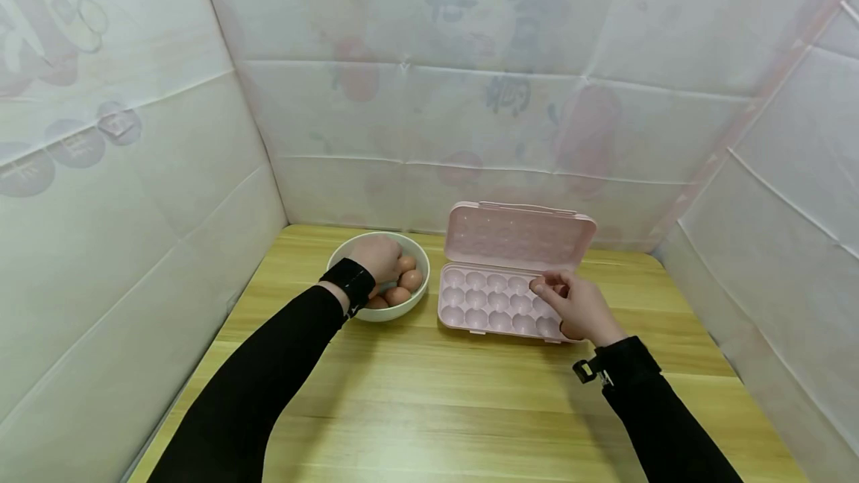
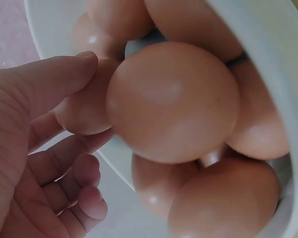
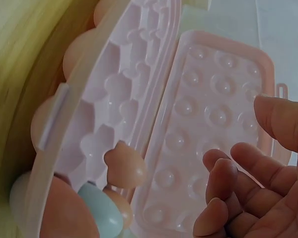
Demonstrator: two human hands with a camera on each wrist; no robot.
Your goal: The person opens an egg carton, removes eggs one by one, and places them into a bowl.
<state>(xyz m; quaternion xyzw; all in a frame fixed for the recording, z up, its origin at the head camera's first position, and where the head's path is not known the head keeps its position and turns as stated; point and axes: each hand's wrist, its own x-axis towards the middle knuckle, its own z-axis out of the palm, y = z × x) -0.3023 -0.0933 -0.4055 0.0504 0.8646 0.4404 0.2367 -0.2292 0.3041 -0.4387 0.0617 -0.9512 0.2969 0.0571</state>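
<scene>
In the head view my left hand [image 1: 377,257] reaches down into a white bowl [image 1: 417,304] of brown eggs. Seen from the left wrist, its thumb and fingers pinch a brown egg [image 2: 84,111] beside a larger-looking egg [image 2: 174,101] near the camera. My right hand [image 1: 582,309] hovers over the right end of a pink egg box [image 1: 517,319] with its lid [image 1: 520,237] raised. The right wrist view shows its fingers loosely bent, thumb apart, nothing between them. Near them a brown egg [image 3: 126,166] sits in a cup, with a pale blue-green egg [image 3: 103,210] close by.
Bowl and box stand side by side toward the back of a wooden table [image 1: 403,408]. White printed sheeting [image 1: 429,118] hangs behind, with more along the left and right sides. The raised lid leans back close to the rear sheeting.
</scene>
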